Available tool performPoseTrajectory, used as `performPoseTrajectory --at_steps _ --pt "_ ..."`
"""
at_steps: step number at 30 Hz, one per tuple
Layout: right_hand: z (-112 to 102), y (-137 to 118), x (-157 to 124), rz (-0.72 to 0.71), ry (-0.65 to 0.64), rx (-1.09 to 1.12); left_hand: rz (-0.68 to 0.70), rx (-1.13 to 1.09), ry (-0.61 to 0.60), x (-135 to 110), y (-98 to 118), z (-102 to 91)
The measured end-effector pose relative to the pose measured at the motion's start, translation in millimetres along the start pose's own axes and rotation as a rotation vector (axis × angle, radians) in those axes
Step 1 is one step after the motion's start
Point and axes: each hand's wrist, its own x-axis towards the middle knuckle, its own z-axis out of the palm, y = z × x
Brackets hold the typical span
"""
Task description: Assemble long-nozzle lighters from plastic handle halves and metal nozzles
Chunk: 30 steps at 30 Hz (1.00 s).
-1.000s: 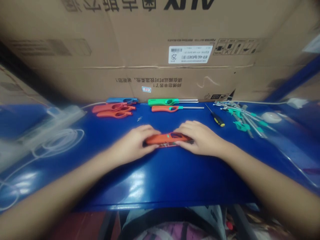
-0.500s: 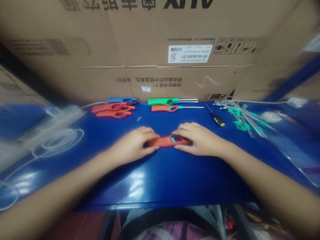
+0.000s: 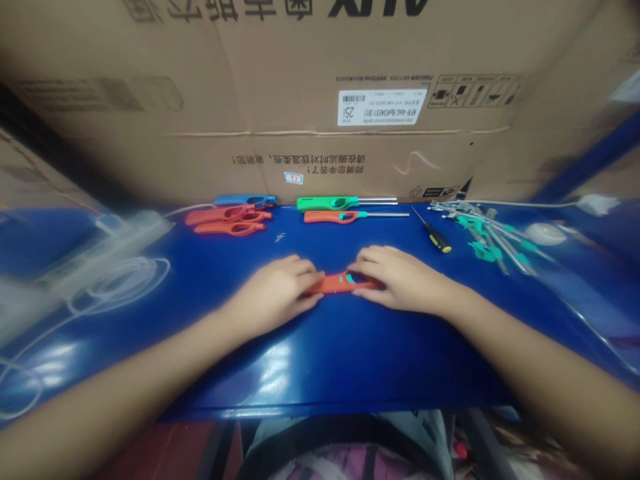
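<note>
Between my hands, low over the blue table, lies an orange lighter body (image 3: 336, 284) with a teal trigger in its finger loop. My left hand (image 3: 280, 290) is closed round its left end. The loop end is gripped by my right hand (image 3: 400, 279), fingers on the far side and thumb on the near side. Both ends of the body are hidden by the fingers. Behind my hands rest a green lighter (image 3: 323, 203) and an orange lighter (image 3: 327, 217), each with a metal tube pointing right.
At the back left is a pile of red and blue lighter shells (image 3: 227, 217). Tiny metal pins (image 3: 280, 237) lie near it. On the right are a screwdriver (image 3: 436, 237) and several metal tubes with teal parts (image 3: 493, 243). A power strip (image 3: 107, 257) and coiled cable (image 3: 123, 283) occupy the left. Cardboard (image 3: 280, 87) stands behind.
My left hand has slid slightly to the right along the orange lighter body. My right hand stays almost where it was, and the other things have not moved.
</note>
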Motion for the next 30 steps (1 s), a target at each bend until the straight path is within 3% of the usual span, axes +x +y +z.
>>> performPoseTrajectory --at_steps 4,14,23,30 --pt "-4.2 -5.2 0.2 -0.026 -0.008 -0.086 0.044 0.115 0.008 -1.1 1.7 3.6" --pt "-3.7 -7.7 -3.3 -0.047 0.127 -0.099 0.014 -0.015 0.047 -1.6 0.8 -1.4" --pt "-10.2 0.0 -4.8 0.108 0.219 -0.001 -0.084 -0.045 0.058 0.4 -3.0 -12.9" --pt "-10.6 -11.6 -2.5 0.2 0.096 -0.048 -0.06 -0.084 0.033 0.5 -1.9 -11.3"
